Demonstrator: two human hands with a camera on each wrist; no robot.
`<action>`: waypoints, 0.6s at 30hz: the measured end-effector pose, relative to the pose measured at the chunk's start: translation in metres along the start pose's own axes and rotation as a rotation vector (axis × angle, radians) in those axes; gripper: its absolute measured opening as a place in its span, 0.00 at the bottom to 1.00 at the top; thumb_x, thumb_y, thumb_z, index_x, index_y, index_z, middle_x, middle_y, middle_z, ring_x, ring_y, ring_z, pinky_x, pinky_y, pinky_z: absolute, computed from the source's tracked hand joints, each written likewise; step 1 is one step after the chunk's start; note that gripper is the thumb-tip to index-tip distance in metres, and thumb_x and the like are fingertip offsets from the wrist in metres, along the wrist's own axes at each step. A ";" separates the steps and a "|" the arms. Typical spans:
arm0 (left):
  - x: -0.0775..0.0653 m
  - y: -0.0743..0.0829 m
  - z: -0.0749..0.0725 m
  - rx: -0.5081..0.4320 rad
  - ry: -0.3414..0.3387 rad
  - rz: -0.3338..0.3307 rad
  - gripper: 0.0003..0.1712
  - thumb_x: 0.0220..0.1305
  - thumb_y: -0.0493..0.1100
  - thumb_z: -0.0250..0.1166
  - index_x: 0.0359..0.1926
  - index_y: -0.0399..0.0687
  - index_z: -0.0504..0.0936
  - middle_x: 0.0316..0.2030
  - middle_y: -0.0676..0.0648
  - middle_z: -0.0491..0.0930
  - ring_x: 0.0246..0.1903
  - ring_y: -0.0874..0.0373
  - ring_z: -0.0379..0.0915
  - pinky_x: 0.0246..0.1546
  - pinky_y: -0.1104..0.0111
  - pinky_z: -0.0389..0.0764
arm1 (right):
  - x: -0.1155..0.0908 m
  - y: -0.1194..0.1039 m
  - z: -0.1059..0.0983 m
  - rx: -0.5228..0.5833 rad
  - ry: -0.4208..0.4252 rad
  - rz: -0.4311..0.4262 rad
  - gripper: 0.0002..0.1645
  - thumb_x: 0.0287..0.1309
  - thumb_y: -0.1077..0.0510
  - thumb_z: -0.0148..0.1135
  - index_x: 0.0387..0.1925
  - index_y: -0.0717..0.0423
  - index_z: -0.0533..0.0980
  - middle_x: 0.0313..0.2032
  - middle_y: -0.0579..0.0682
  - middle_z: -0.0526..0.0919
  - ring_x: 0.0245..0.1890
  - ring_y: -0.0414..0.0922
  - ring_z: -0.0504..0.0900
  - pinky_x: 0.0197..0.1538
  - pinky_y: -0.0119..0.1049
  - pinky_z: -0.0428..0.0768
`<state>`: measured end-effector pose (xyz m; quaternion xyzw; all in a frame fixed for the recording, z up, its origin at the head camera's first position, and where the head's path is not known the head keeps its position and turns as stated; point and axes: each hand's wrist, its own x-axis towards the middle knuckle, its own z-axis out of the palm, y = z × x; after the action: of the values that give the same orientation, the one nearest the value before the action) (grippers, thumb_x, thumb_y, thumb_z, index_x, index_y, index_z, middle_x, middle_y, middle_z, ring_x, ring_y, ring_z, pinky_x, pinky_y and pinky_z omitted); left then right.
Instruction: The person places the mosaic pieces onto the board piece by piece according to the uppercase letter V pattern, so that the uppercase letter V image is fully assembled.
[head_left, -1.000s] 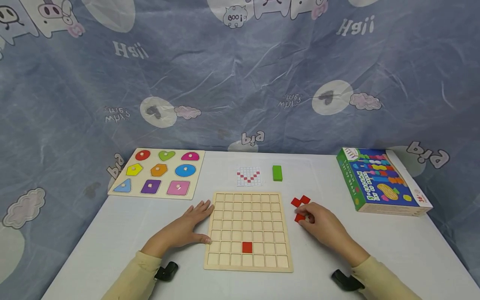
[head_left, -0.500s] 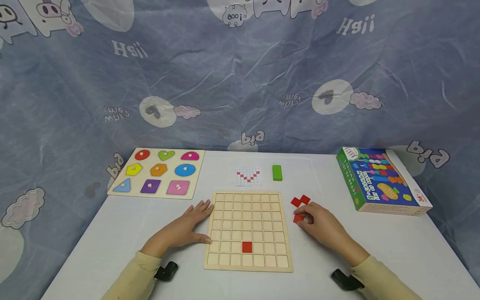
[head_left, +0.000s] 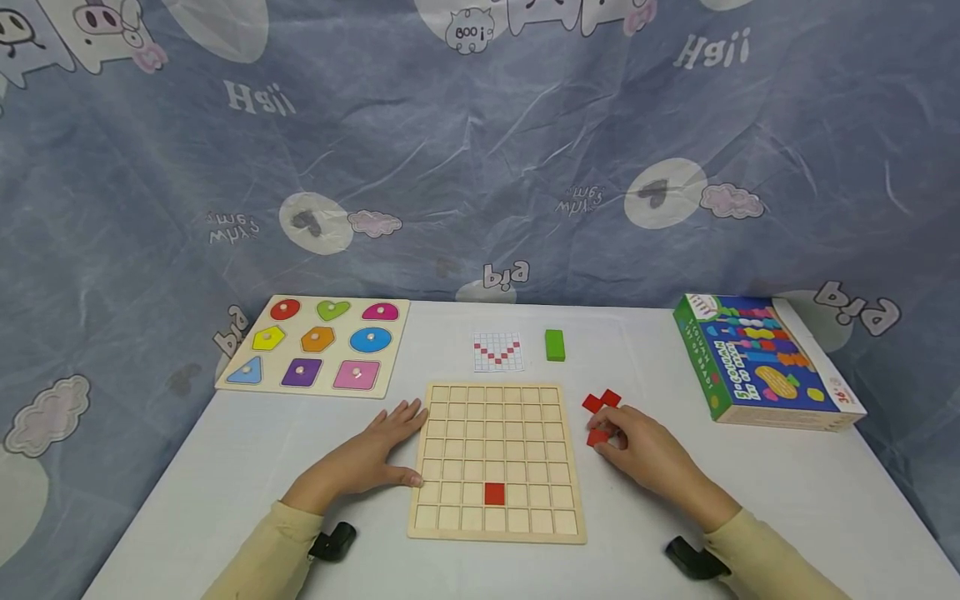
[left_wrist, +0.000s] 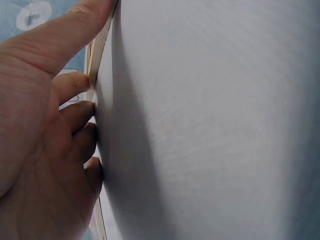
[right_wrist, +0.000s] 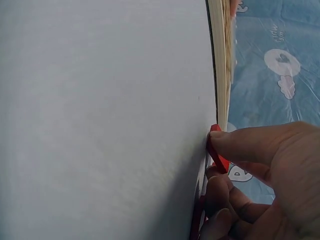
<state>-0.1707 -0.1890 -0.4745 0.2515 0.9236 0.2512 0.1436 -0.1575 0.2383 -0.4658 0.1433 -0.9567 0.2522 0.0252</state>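
In the head view, my right hand (head_left: pixel 648 454) pinches a red square tile (head_left: pixel 597 437) between thumb and fingers, just right of the wooden grid board (head_left: pixel 495 536). The right wrist view shows this red tile (right_wrist: pixel 218 152) tilted, thumb on its near face. Two more red tiles (head_left: pixel 592 403) lie beyond my fingertips. One red tile (head_left: pixel 494 494) fills a cell in the second row from the board's near side; its other cells are bare. My left hand (head_left: pixel 367 457) rests with fingers spread at the board's left edge, thumb touching the frame (left_wrist: pixel 102 37).
A small pattern card (head_left: pixel 498 352) with a V of red squares lies behind the board, beside a green block (head_left: pixel 554 345). A shape puzzle (head_left: pixel 342 328) lies back left. At the back right stands a colourful box (head_left: pixel 765 362). A printed blue cloth (head_left: pixel 465 150) hangs behind the table.
Over the last second my right hand has drawn the red tile slightly left, toward the board. My left hand and the other things have stayed in place.
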 end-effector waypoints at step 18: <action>0.000 0.001 0.000 -0.013 0.000 -0.003 0.61 0.51 0.62 0.77 0.79 0.45 0.59 0.80 0.42 0.49 0.79 0.43 0.38 0.78 0.47 0.42 | -0.003 -0.005 -0.003 -0.030 -0.054 0.032 0.15 0.56 0.58 0.75 0.44 0.45 0.80 0.24 0.40 0.72 0.26 0.39 0.70 0.27 0.31 0.70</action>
<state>-0.1709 -0.1882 -0.4741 0.2492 0.9223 0.2569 0.1455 -0.1536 0.2363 -0.4609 0.1343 -0.9629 0.2340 -0.0027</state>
